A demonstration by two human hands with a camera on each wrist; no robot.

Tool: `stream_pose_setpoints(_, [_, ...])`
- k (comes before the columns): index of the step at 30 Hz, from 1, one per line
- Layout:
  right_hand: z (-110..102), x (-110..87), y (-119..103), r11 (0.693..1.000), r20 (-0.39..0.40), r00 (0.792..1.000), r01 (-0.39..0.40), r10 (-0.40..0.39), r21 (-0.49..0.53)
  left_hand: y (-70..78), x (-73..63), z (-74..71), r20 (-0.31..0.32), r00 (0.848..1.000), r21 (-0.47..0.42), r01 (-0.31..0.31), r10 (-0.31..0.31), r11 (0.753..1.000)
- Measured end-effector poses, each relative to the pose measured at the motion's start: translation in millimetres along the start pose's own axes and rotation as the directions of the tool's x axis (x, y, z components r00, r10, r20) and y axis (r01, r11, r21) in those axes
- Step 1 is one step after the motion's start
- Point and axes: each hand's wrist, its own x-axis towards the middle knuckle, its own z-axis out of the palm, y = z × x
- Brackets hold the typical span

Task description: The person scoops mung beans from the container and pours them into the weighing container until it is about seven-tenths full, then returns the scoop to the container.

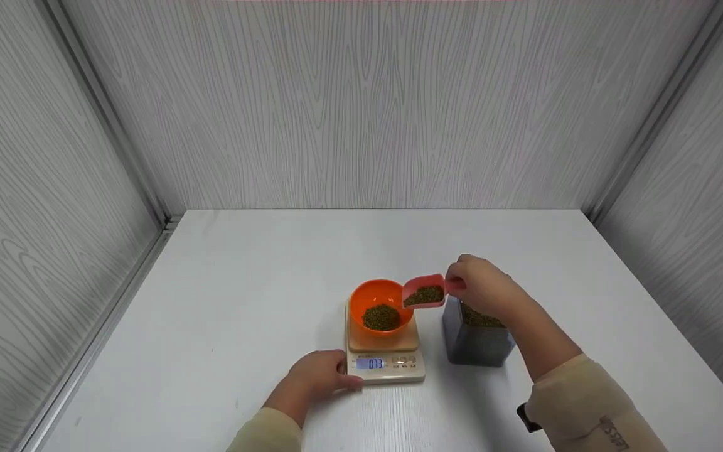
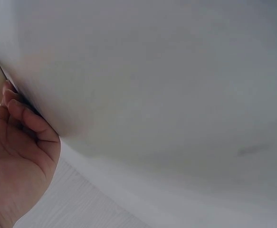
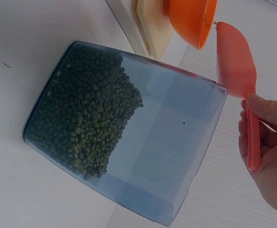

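My right hand [image 1: 484,285] grips the handle of a red scoop [image 3: 235,61] loaded with mung beans [image 1: 425,295]. The scoop's lip is right at the right rim of an orange bowl [image 1: 377,292], and in the right wrist view a small speck shows at that lip. A pile of mung beans lies inside the bowl, which sits on a digital kitchen scale [image 1: 393,375] with a lit display. My left hand [image 1: 319,375] holds the scale's front left corner, thumb along the front edge; the left wrist view shows its curled fingers [image 2: 31,118] against the side.
A clear bluish container [image 3: 162,133], partly filled with mung beans, stands right of the scale beneath my right hand. The white table [image 1: 242,282] is bounded by grey wood-grain panels [image 1: 361,107] at the back and both sides.
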Motion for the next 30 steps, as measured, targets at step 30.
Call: stream_pose_setpoints(30, [7.2, 4.4, -16.1, 0.997, -0.002, 0.998, 0.070, -0.070, -0.044, 1.1, -0.5, -0.9, 0.014, 1.000, -0.001, 0.023, -0.023, 1.000])
